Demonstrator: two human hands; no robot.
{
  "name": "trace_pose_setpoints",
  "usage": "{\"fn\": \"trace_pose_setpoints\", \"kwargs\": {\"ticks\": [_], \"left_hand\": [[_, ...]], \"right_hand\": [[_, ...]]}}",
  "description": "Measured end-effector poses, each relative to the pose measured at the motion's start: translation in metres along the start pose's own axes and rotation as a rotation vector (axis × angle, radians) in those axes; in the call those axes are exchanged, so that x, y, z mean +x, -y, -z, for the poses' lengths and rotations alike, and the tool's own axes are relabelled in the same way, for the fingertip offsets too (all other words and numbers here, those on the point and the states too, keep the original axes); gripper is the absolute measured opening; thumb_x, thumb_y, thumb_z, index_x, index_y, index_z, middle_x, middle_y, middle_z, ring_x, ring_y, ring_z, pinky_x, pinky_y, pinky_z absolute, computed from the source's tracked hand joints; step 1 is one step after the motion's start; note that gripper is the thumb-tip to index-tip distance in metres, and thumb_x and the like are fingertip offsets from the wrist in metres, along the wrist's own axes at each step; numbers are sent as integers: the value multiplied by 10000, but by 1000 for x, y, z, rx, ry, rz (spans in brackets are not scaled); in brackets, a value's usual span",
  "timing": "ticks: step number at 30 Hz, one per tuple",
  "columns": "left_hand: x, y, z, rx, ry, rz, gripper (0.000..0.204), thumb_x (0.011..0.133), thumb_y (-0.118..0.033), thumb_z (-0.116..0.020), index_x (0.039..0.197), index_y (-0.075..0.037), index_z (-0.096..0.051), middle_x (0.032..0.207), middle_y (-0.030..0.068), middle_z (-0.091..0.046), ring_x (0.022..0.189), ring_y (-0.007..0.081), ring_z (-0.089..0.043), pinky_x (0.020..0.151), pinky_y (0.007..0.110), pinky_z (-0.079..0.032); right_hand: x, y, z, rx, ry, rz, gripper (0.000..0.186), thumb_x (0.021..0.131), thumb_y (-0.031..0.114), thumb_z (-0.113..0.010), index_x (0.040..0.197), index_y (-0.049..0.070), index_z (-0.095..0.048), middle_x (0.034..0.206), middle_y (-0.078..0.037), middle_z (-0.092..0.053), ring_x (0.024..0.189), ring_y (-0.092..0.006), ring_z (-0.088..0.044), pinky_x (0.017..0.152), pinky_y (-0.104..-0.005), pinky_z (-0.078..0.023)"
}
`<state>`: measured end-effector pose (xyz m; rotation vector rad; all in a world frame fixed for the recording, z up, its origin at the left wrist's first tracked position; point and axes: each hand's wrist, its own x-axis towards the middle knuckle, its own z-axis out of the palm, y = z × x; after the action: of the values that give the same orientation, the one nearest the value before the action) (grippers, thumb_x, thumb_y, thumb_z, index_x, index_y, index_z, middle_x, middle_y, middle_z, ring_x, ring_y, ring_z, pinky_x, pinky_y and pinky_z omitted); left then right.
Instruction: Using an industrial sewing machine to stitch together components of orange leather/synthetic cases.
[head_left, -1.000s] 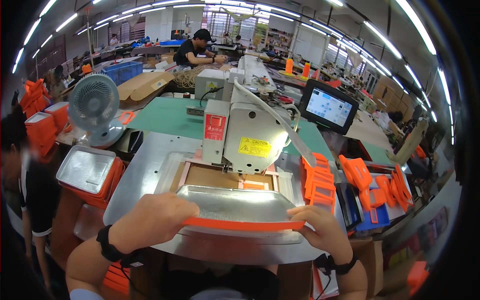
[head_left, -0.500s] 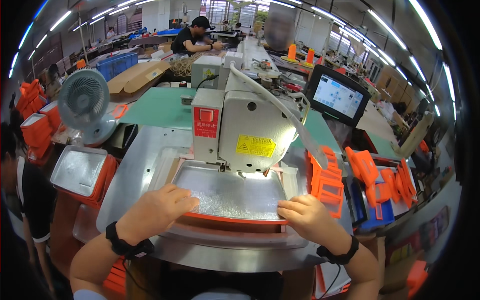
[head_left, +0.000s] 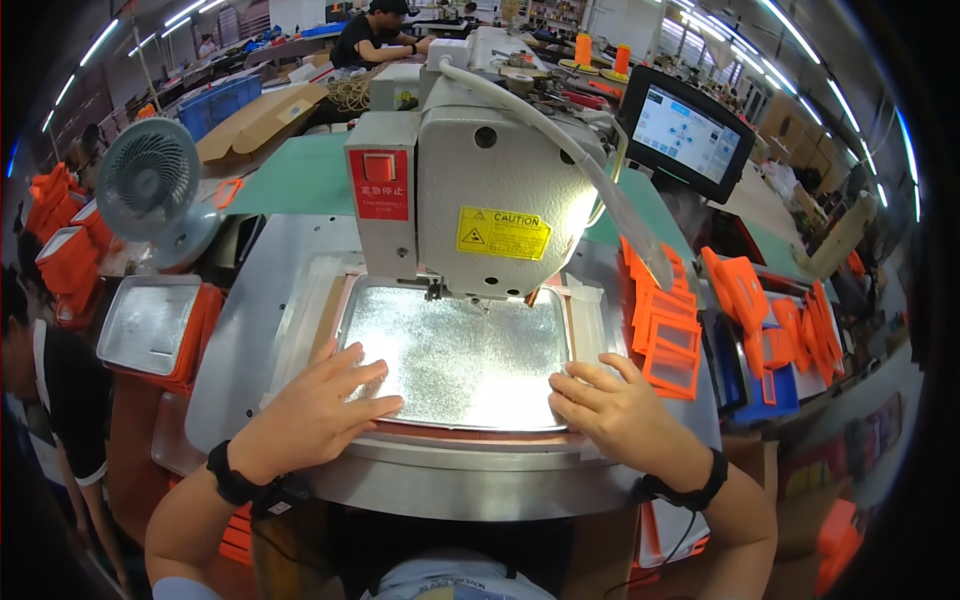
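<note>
A silver foil-faced panel [head_left: 455, 350] with rounded corners lies flat beneath the head of a grey industrial sewing machine [head_left: 490, 190]. My left hand [head_left: 318, 408] rests at the panel's left edge, fingers spread, their tips on the foil near its front left corner. On the opposite side, my right hand [head_left: 622, 412] touches the front right corner with its fingers stretched and slightly apart. Neither hand is wrapped around anything. A tan strip [head_left: 328, 322] runs beside the panel's left edge, and a pale taped strip [head_left: 588, 325] borders the right. The panel's underside is hidden.
Orange frames [head_left: 668, 335] lie right of the machine, with more orange pieces by a blue tray [head_left: 765, 408]. A stack of silver-topped orange panels [head_left: 152, 325] stands left, near a fan [head_left: 155, 185]. A screen [head_left: 685, 135] stands at right. A person [head_left: 375, 38] sits farther back.
The panel has gone from tilted, with its orange front edge showing, to lying flat. My fingers have spread, my left hand more widely. The view has shifted, so the machine looks nearer.
</note>
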<state>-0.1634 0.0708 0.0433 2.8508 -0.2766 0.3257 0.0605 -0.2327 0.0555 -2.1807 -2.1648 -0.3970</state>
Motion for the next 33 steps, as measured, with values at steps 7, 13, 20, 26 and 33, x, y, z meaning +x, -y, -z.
{"fn": "trace_pose_setpoints", "kwargs": {"ticks": [7,13,20,26,33], "left_hand": [[0,3,-1,4,30,9,360,831,-143,-705,1188,-176,-681,1316,162,-575,1248,416,-492,1099,577,-330],[1,-2,5,-14,31,35,303,838,-195,-712,1139,-172,-700,1270,164,-595,1186,391,-538,1083,571,-353],[53,-9,16,41,346,188,360,802,-334,-755,1041,-75,-683,1109,135,-647,1078,253,-595,1077,486,-389],[100,39,-17,141,71,-262,820,683,-524,-792,1285,-42,-514,1138,156,-624,1123,339,-571,988,417,-407],[136,40,-1,-189,538,-38,924,616,-581,-827,1271,-27,-483,1292,195,-546,1251,355,-507,1057,466,-372]], "right_hand": [[4,2,4,25,35,12,306,823,147,-627,1118,66,-613,1210,-76,-615,1194,-245,-558,1010,-471,-409],[8,5,9,105,98,18,437,758,232,-728,1138,41,-630,1189,-118,-618,1178,-261,-559,994,-460,-424],[12,5,9,181,110,3,500,722,312,-777,1107,21,-646,1159,-152,-632,1167,-271,-561,993,-442,-425],[14,6,8,183,104,-5,481,721,311,-775,1081,19,-648,1153,-146,-636,1157,-269,-561,987,-427,-425],[14,6,8,199,86,-8,484,707,299,-781,1074,13,-648,1142,-144,-637,1144,-265,-563,961,-400,-432]]}}
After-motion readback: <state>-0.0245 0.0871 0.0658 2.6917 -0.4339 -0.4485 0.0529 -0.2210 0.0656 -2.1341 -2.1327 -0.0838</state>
